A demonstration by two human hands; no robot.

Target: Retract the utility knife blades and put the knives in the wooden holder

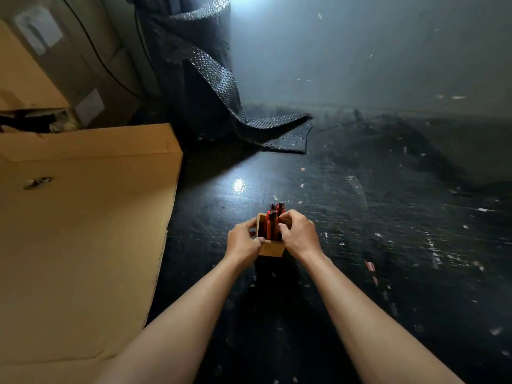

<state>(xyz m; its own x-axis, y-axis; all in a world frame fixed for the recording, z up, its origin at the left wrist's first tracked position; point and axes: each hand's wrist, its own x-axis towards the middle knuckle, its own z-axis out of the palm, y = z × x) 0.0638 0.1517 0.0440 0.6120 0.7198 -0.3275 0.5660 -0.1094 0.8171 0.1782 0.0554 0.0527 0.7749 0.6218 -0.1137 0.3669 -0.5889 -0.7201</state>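
Observation:
A small wooden holder (273, 249) stands on the dark floor in the middle of the view. Red and black utility knives (271, 224) stand upright inside it, their ends sticking out of the top. No blade is visible. My left hand (243, 241) grips the holder's left side, thumb on its near top edge. My right hand (297, 235) is on the right side, with its fingers curled against the knives; whether they pinch a knife is hidden.
A large flat cardboard box (83, 231) lies close on the left. A roll of dark bubble wrap (205, 79) stands behind, its loose end trailing on the floor. The black floor (388, 245) is scuffed and littered with small scraps.

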